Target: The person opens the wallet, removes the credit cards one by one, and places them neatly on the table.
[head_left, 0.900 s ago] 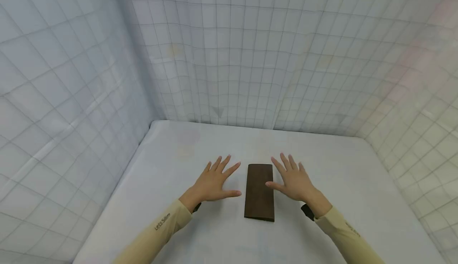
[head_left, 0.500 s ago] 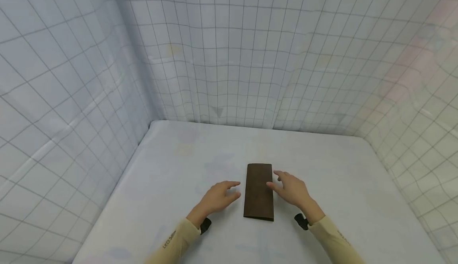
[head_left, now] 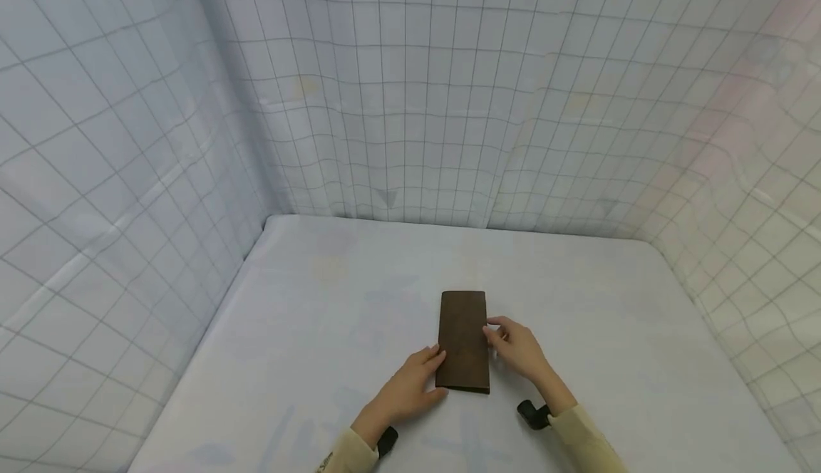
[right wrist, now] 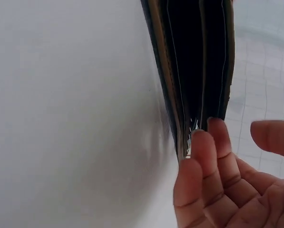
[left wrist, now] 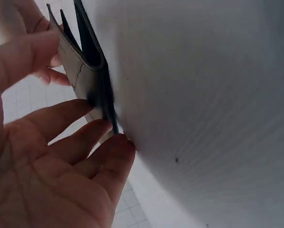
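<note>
A dark brown folded wallet [head_left: 463, 341] lies flat on the white table [head_left: 308, 302], its long side pointing away from me. My left hand [head_left: 431, 360] rests beside its near left corner, and the straight fingertips [left wrist: 108, 142] touch its folded edge [left wrist: 92, 61]. My right hand [head_left: 497, 335] is at the wallet's right edge, about halfway along. There the fingertips [right wrist: 206, 142] touch the open edge [right wrist: 194, 61], where the layers show. The right thumb [right wrist: 275, 137] stands apart from that edge. Neither hand has closed round the wallet.
White cloth walls with a grey grid [head_left: 410, 102] enclose the table on the left, back and right. A black wrist device sits on each forearm, the left one [head_left: 387, 441] and the right one [head_left: 531, 414]. Beige sleeves cover both arms.
Both hands have drawn back toward me and closed in on the wallet from either side. The spread fingers have come together, and they now touch its edges. The wallet has not moved.
</note>
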Demonstrator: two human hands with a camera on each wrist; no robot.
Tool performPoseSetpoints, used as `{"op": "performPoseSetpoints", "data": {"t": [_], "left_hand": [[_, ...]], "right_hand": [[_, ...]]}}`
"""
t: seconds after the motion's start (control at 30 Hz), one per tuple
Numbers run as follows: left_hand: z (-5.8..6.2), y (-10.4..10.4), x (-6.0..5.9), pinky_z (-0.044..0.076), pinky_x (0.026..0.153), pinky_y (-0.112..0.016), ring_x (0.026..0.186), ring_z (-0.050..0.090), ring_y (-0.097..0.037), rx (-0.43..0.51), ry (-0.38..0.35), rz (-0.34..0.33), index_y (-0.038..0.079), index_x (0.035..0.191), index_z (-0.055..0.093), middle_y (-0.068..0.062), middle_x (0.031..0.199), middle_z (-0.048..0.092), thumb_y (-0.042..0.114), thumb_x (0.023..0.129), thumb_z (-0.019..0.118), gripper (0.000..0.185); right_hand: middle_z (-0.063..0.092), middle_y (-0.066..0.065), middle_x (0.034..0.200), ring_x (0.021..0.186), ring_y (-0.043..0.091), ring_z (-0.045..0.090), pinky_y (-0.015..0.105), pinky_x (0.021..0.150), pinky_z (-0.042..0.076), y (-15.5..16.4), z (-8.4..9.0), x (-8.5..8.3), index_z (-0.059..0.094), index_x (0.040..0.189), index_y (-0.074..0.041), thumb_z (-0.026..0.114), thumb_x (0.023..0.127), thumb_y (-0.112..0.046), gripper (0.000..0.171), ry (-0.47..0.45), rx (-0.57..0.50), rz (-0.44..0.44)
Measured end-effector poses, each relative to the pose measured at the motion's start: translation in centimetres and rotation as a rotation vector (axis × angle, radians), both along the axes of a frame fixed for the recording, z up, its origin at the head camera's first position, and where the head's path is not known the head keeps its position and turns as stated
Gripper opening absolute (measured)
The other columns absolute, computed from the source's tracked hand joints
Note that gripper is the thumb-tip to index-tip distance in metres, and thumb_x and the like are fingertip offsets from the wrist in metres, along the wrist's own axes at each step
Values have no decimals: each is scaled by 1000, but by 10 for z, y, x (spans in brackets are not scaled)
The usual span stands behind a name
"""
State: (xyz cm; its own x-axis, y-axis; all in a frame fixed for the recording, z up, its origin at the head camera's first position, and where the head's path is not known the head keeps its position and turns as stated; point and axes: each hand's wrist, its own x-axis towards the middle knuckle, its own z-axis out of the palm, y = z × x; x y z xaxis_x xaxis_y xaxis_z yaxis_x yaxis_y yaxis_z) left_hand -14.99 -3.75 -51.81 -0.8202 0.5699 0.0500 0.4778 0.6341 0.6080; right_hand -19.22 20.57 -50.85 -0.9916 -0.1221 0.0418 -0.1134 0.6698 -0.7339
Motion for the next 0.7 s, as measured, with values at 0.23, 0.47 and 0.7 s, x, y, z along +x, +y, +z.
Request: {"op": "performPoseSetpoints", "data": {"t": [0.23, 0.47, 0.7], "left_hand": [[-3, 1, 10, 32, 104, -45, 136, 29, -33, -115, 36, -25, 2, 145, 36, -14, 151, 30, 33, 89, 65, 70], [-6, -2, 8, 33, 103, -45, 134, 33, -32, -56, 39, -18, 1, 144, 39, -14, 148, 36, 32, 92, 62, 65], [-4, -1, 6, 38, 99, -47, 126, 44, -34, 24, 20, 56, 3, 143, 41, -19, 138, 47, 38, 92, 61, 65]], "right_hand": [[63, 4, 74, 61, 19, 58, 29, 50, 46, 3, -4, -21, 63, 111, 0, 58, 95, -22, 27, -127, -251, -83], [65, 5, 72, 63, 20, 61, 32, 56, 48, -2, 2, -38, 61, 108, 0, 64, 91, -28, 33, -248, -371, -70], [62, 7, 77, 66, 19, 60, 33, 62, 51, -12, 24, -36, 60, 100, 0, 63, 93, -26, 27, -342, -503, 13]]}}
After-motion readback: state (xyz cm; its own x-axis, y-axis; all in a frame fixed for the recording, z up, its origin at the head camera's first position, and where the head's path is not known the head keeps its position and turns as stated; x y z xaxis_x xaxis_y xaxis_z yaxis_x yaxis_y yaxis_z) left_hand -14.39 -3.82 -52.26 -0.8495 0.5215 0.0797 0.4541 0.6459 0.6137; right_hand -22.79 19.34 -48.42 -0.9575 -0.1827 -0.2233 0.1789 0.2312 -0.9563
